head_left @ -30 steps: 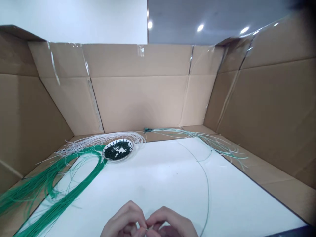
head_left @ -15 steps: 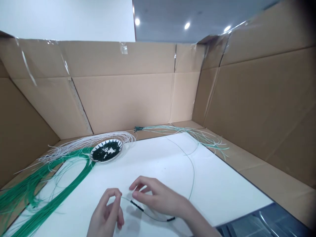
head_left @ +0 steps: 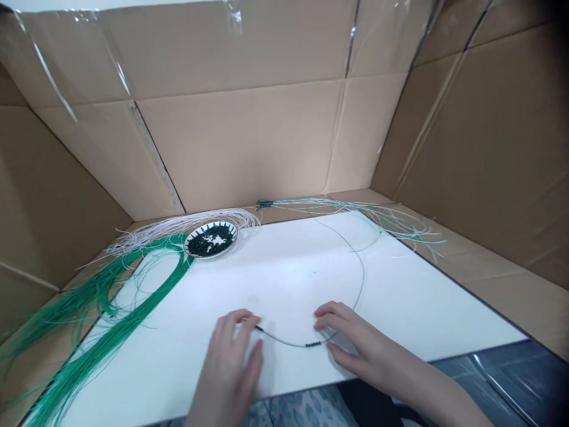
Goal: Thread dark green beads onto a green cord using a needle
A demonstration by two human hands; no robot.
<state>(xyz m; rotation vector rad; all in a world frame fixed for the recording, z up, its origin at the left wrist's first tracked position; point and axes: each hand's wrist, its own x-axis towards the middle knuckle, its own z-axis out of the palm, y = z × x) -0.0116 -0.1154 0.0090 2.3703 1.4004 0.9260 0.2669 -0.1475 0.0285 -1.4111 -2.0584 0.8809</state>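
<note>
Thin green cord (head_left: pixel 287 343) with dark bead clusters, gently curved.

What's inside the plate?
Many small dark green beads in the plate, with bare white patches near the middle. Whatever lies beneath the beads is covered.

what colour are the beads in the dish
Dark, blackish green beads in the dish, best seen in the head view.
</note>
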